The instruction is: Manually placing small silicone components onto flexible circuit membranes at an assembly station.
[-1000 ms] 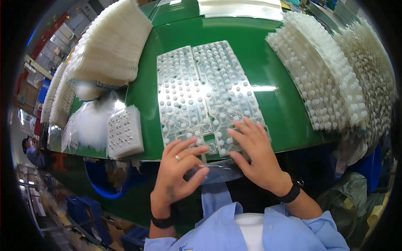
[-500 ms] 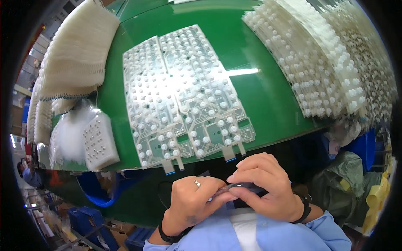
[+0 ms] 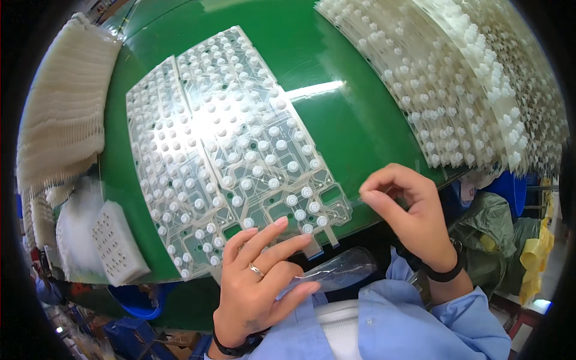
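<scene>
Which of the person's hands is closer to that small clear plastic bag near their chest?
Left. The left hand touches the clear plastic bag, its lower fingers lying against the bag's left end. The right hand is raised above and to the right of the bag, fingers pinched together, apart from it.

A factory assembly bench: green worktop (image 3: 336, 120), stacked white rubber keypad mats (image 3: 456, 90), clear membrane circuit sheets (image 3: 240, 144).

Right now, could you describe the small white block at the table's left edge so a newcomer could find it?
Start at the green table and go to its near-left edge, left of the two clear dotted sheets. The white block lies there: thick, opaque, dimpled, unlike the thin see-through sheets.
</scene>
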A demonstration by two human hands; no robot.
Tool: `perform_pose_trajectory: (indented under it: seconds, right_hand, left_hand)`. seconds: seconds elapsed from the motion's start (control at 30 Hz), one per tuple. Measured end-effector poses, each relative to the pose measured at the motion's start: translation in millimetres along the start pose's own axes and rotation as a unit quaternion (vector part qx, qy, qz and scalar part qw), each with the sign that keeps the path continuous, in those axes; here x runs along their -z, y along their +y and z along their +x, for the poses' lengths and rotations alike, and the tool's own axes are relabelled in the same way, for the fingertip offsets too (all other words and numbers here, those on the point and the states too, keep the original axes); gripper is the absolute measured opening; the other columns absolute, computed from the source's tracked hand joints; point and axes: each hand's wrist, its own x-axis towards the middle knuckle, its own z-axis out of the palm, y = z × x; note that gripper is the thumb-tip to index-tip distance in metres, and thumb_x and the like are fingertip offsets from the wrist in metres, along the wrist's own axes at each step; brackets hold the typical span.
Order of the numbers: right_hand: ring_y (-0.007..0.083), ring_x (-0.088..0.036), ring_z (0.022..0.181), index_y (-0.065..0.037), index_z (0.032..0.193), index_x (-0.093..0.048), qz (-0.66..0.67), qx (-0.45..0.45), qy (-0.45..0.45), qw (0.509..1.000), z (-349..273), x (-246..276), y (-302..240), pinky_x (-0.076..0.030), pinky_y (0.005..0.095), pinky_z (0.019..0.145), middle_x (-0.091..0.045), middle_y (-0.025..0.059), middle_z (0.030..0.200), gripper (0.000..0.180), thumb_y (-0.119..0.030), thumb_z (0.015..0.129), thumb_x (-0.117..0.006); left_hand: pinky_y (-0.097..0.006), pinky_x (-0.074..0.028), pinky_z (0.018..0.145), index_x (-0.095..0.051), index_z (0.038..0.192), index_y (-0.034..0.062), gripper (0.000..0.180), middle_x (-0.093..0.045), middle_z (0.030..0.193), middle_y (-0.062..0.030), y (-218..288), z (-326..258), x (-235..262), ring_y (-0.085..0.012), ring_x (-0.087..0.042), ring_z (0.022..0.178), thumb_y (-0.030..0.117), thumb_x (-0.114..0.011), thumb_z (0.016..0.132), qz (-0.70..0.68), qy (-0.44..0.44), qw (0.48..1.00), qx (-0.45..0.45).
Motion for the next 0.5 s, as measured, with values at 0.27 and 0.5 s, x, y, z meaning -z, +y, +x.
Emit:
perform_pose_trajectory:
  seconds: [0.27, 0.5]
  right_hand:
    - [0.0066, -0.05, 0.057, -0.001, 0.089, -0.066, -0.063, 0.001, 0.015, 0.998, 29.4, -22.9, -2.1, -0.038, 0.0229, 0.051, -0.062, 0.0039, 0.078, 0.004, -0.002, 0.085, -0.066]
    - [0.0095, -0.048, 0.052, -0.001, 0.085, -0.066, -0.115, -0.004, 0.025, 0.993, 32.2, -24.1, -1.6, -0.038, 0.0251, 0.05, -0.062, 0.0063, 0.073, 0.003, -0.001, 0.083, -0.067]
  left_hand:
    - [-0.037, -0.041, 0.092, -0.059, 0.072, 0.0144, 0.027, -0.069, 0.12, 0.0003, -9.2, 2.0, -8.3, -0.0191, -0.061, 0.116, 0.034, -0.076, 0.077, -0.003, -0.04, 0.999, -0.007]
    - [-0.034, -0.04, 0.092, -0.059, 0.071, 0.0165, 0.026, -0.069, 0.12, 0.0024, -11.8, 2.6, -7.0, -0.0168, -0.061, 0.116, 0.036, -0.076, 0.078, 0.0, -0.052, 0.999, -0.006]
